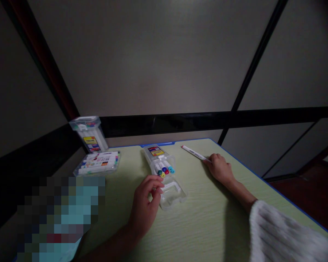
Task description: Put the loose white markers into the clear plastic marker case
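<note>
A clear plastic marker case lies on the table with its lid swung open toward me. Several markers show their coloured ends at its mouth: green, yellow, blue, red and light blue. At the case's near left side, my left hand has curled fingers and thumb closed on the edge by the lid; the exact contact is partly hidden. To the right, a white marker with a red far end points away from me. My right hand is closed around its near end, low over the tabletop.
A second marker case stands upright at the back left. In front of it lies another flat marker pack. A pixelated bluish area covers the near left. The pale green table has a blue edge, with a panelled wall behind.
</note>
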`<state>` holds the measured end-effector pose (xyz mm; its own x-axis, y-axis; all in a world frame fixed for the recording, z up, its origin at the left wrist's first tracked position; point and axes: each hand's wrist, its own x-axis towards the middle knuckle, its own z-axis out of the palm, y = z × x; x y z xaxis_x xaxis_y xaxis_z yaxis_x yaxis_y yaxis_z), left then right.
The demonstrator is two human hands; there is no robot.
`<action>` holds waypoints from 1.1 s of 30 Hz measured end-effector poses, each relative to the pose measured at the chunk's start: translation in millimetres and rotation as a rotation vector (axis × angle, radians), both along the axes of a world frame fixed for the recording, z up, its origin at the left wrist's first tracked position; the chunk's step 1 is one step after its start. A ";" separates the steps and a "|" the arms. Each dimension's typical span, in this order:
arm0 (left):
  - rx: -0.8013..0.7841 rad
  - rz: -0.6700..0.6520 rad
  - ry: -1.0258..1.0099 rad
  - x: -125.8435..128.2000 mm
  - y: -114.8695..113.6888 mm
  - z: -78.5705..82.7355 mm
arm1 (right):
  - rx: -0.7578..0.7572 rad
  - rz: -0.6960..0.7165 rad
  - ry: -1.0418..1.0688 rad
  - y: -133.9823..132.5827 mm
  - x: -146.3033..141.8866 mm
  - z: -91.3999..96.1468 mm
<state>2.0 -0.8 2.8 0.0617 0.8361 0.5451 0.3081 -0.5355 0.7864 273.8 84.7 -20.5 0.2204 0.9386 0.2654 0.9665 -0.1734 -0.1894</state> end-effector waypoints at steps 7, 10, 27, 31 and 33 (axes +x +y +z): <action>0.026 -0.015 0.006 0.0 0.0 -0.3 | 0.075 0.055 0.050 0.9 0.8 -0.3; 0.031 -0.021 0.004 -0.4 -0.1 -0.6 | 0.121 0.083 0.090 1.9 1.1 -1.3; 0.037 -0.024 0.013 -1.7 1.3 -3.8 | 0.366 0.459 0.871 -9.5 -20.8 16.2; 0.010 0.005 0.002 -0.9 0.6 -4.1 | 0.367 0.510 1.060 -12.2 -25.4 22.8; -0.006 0.011 -0.008 -0.3 0.3 -3.6 | 0.379 0.535 1.138 -13.2 -27.0 25.3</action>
